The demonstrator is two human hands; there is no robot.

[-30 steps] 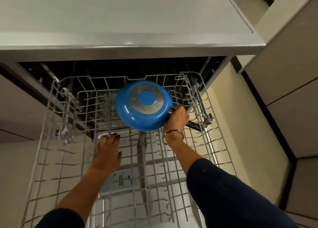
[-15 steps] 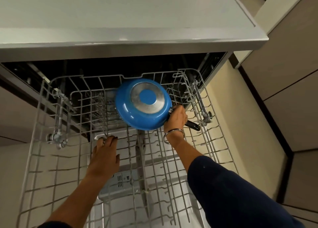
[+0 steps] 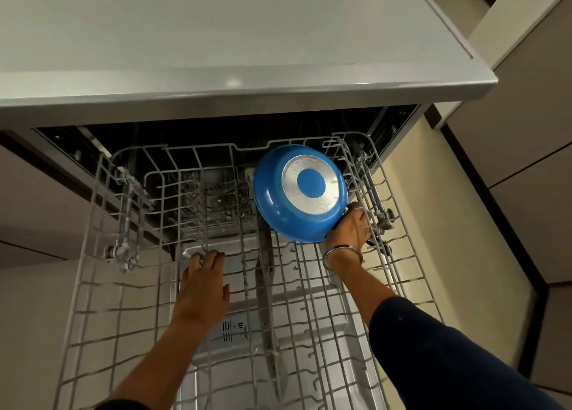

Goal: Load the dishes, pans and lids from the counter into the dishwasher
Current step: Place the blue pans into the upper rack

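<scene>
A round blue pan [image 3: 298, 193], bottom up with a ringed metal disc on its glossy base, sits tilted in the far right of the white wire rack [image 3: 93, 285]. The right hand [image 3: 348, 228], a metal bangle [image 3: 342, 255] at its wrist, curls round the pan's dark handle. Left of it, the left hand [image 3: 204, 285] lies palm down on the rack wires, fingertips hooked over one.

A domestic kitchen. A built-in dishwasher [image 3: 235, 137] sits under a pale grey countertop [image 3: 216, 38], with its white wire rack [image 3: 93, 285] pulled out over the open door [image 3: 309, 363]. Flat beige cabinet fronts [image 3: 526, 146] with dark seams flank it at right. A blue frying pan [image 3: 297, 193], base up, stands in the rack.
</scene>
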